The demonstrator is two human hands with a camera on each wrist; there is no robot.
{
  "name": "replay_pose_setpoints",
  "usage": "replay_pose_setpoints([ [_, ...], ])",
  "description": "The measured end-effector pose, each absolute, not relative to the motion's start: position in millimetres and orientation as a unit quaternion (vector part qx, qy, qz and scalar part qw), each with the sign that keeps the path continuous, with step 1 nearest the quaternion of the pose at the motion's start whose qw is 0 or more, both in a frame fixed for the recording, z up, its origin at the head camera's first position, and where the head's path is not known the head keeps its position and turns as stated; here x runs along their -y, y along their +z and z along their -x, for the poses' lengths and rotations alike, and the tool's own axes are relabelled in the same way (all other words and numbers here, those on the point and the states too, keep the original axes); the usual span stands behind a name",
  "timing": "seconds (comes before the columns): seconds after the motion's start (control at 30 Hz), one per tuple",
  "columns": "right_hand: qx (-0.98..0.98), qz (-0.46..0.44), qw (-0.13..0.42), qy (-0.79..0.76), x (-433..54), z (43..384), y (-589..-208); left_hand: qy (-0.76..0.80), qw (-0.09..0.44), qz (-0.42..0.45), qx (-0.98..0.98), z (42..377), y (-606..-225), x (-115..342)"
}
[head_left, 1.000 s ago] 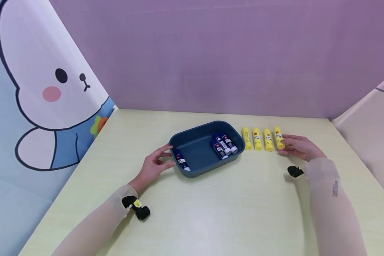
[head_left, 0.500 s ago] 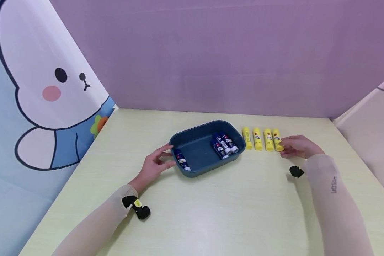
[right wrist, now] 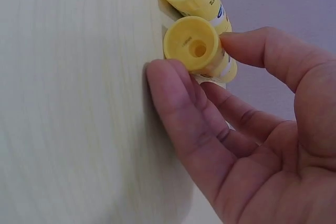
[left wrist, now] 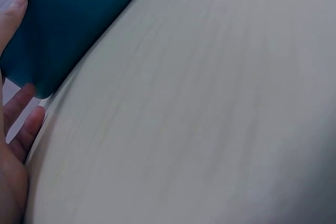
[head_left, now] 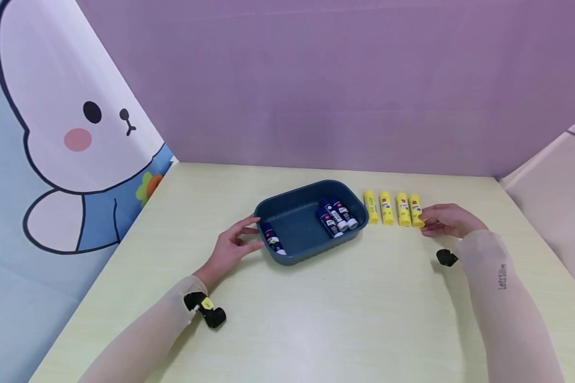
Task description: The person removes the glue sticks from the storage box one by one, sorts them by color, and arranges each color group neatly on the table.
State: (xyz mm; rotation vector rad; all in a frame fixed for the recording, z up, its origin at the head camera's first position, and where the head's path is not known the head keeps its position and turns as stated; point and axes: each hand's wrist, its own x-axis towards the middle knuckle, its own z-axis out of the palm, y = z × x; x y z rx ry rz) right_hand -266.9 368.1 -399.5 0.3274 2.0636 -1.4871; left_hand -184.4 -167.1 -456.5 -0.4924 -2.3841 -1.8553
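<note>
My left hand [head_left: 227,251] rests against the left end of a dark blue plastic tray [head_left: 292,260], fingers spread, thumb touching its side in the left wrist view. Inside the tray lie several blue glue sticks with white ends: one blue glue stick [head_left: 272,238] at the left, the others grouped at the right. My right hand [head_left: 448,219] pinches the rightmost yellow glue stick [head_left: 415,210] between thumb and fingers. In the right wrist view this yellow glue stick [right wrist: 184,43] lies on the table, its hollow end facing the camera.
More yellow glue sticks lie in a row between the tray and my right hand, the nearest yellow glue stick [head_left: 371,206] close to the tray's right end. A purple backdrop [head_left: 335,90] stands behind the pale table [head_left: 316,319].
My right hand has brought the last yellow glue stick slightly left and nearer, beside its neighbour and level with the row. The left hand and tray have barely moved.
</note>
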Motion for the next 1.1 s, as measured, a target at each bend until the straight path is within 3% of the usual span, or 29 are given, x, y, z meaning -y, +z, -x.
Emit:
replay_pose_setpoints([
  [0.43,-0.835,-0.050,0.238,-0.494,-365,256,-378,-0.604,0.042,0.162,0.779,185,-456,166],
  [1.1,-0.863,-0.005,0.179,-0.472,-299,258,-354,-0.600,0.048,0.169,0.780,184,-455,166],
])
